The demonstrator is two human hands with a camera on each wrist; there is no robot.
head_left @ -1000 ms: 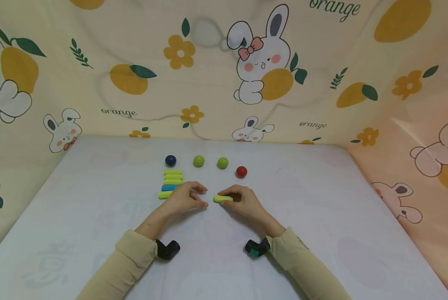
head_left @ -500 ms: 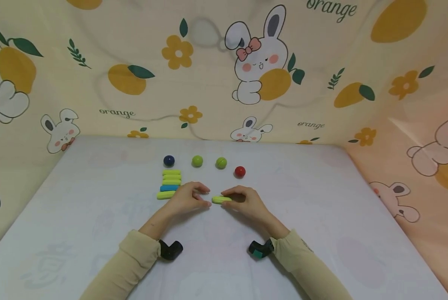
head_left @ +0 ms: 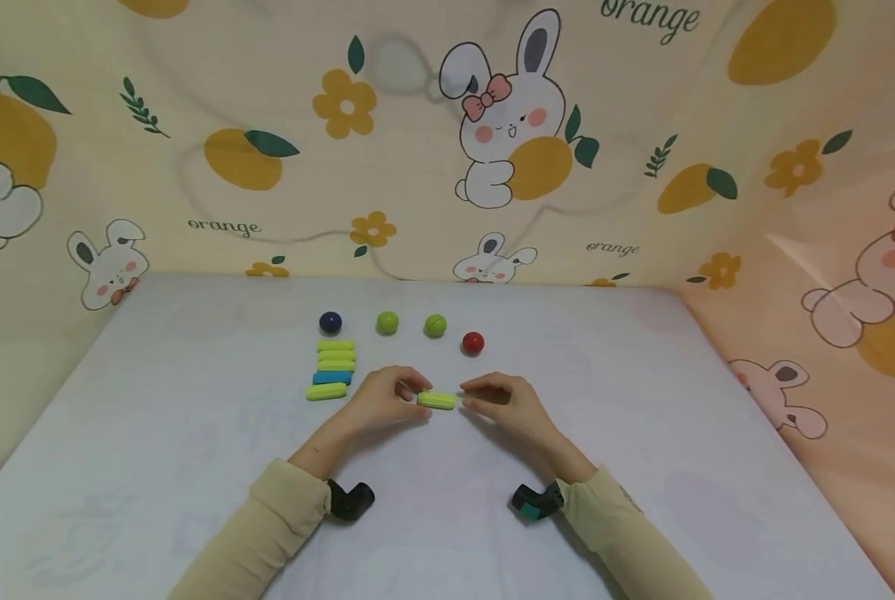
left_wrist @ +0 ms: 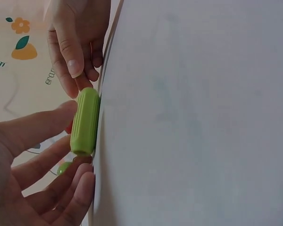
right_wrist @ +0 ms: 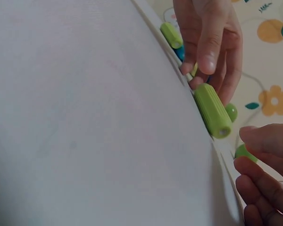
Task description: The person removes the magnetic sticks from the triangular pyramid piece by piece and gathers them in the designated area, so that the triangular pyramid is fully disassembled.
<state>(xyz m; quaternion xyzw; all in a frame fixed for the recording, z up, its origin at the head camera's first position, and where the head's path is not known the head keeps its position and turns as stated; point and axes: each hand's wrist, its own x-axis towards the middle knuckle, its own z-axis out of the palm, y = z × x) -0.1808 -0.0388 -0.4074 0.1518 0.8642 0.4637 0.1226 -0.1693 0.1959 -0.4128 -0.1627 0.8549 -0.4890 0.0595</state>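
A light green ribbed stick (head_left: 437, 401) lies on the white table between both hands. My left hand (head_left: 382, 398) is at its left end, thumb and forefinger spread apart on either side of it; no firm grip shows. In the left wrist view, the thumb tip lies beside the ribbed stick (left_wrist: 86, 122). My right hand (head_left: 515, 408) is just off the other end, and the right wrist view has a gap between its fingertips and the stick (right_wrist: 211, 110). Left of the hands is a column of several yellow-green sticks (head_left: 336, 355) with one blue stick (head_left: 332, 378) among them.
Behind the hands stand a dark blue ball (head_left: 331, 322), two green balls (head_left: 387, 322) (head_left: 436, 325) and a red ball (head_left: 473, 342). A rabbit-and-orange printed cloth (head_left: 290, 192) hangs behind the white table (head_left: 627, 400). Dark wrist devices (head_left: 352, 502) hang at both cuffs.
The right hand has let go of the green stick and drawn back to the right. The left hand has come rightward to the stick's left end. The head view has shifted slightly.
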